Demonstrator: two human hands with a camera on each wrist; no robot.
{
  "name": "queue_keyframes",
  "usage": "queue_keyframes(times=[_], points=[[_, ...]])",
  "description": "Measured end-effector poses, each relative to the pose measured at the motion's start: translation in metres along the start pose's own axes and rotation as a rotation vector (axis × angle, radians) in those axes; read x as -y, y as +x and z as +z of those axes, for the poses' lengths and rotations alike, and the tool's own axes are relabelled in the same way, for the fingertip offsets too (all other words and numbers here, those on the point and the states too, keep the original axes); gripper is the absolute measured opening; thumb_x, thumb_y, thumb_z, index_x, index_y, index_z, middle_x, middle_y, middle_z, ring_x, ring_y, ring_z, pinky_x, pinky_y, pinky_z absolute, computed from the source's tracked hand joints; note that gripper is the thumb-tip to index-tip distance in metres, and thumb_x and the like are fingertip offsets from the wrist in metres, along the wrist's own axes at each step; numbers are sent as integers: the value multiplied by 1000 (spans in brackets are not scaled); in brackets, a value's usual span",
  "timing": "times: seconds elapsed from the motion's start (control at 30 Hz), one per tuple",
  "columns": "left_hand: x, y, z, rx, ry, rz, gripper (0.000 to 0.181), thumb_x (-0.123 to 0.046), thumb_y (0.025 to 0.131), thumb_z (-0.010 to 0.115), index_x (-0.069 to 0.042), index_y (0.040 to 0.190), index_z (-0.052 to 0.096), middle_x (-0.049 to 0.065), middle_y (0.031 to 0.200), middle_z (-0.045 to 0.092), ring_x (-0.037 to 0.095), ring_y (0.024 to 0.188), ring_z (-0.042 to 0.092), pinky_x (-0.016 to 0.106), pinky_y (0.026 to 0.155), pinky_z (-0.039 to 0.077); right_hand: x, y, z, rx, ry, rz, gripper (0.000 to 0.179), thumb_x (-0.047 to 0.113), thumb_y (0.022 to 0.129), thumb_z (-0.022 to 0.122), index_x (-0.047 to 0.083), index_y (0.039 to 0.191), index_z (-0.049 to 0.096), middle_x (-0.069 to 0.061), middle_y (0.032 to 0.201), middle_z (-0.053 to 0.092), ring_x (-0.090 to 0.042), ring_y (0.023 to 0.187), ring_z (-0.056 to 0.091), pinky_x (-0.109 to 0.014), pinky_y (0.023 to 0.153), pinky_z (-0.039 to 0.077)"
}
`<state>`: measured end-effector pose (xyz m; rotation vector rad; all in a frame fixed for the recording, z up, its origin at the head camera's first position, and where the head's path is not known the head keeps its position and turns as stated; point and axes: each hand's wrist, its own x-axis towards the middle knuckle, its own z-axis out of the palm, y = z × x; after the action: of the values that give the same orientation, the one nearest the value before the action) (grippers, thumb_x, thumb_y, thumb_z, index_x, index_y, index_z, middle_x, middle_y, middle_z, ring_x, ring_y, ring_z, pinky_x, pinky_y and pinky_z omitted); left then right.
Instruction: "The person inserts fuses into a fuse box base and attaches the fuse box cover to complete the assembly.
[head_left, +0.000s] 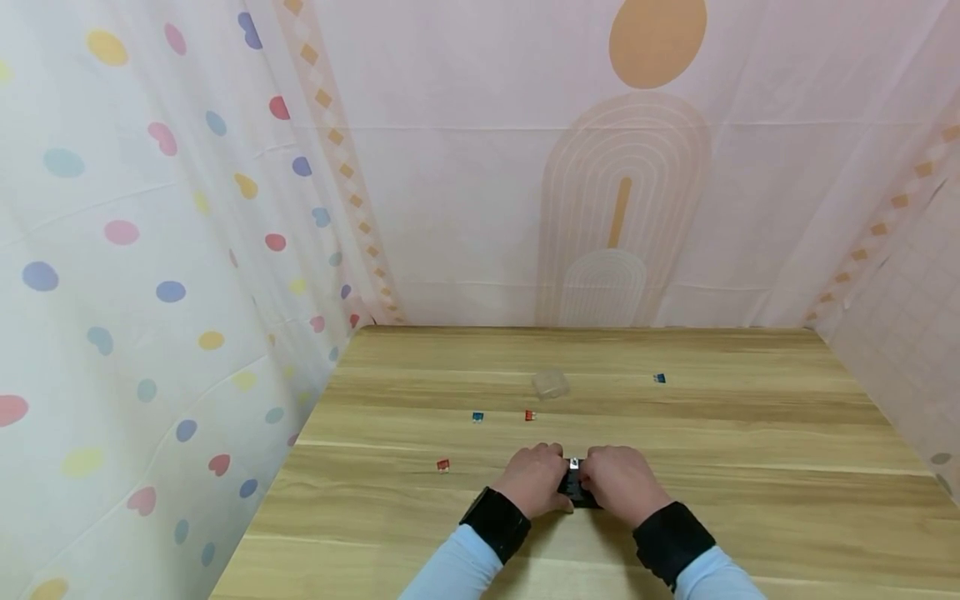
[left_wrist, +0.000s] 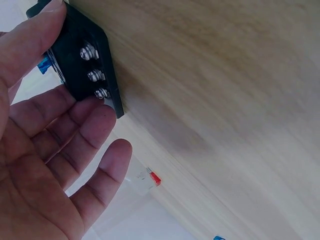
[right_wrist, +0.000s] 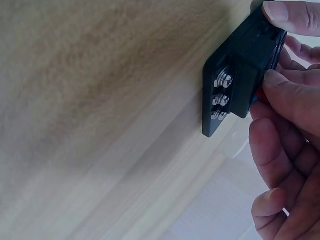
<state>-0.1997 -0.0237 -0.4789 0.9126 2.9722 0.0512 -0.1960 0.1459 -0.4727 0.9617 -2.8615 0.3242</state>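
A black fuse block (head_left: 581,498) with metal screw terminals lies on the table between both hands. My left hand (head_left: 533,481) holds its left side, thumb on the near edge and fingers at the far edge. My right hand (head_left: 624,482) is at the block's right side, thumb and fingertips together against its top. A sliver of red blade fuse (right_wrist: 260,93) shows at the right thumb tip, mostly hidden by the fingers. Beside it, a blue blade fuse (left_wrist: 45,64) sticks up from the block in the left wrist view.
Farther back lie a blue fuse (head_left: 477,417), a red fuse (head_left: 530,415) and, to the right, another blue fuse (head_left: 660,378). Another red fuse (head_left: 443,466) is left of the hands. A small clear plastic case (head_left: 551,384) stands behind the block on the wooden table (head_left: 750,417).
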Motion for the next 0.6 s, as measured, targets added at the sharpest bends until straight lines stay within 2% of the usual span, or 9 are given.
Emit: queue_keyframes(times=[0.6], points=[[0,1,-1,18,-2,-14,45,-48,72,87,-12,95,74,-3,86,57,11,74,52,26,65,45,-1,-1,2,24,26,26,14,9,79,81,14,69,72,7,65,52,-8,56,44,-28,54,41]])
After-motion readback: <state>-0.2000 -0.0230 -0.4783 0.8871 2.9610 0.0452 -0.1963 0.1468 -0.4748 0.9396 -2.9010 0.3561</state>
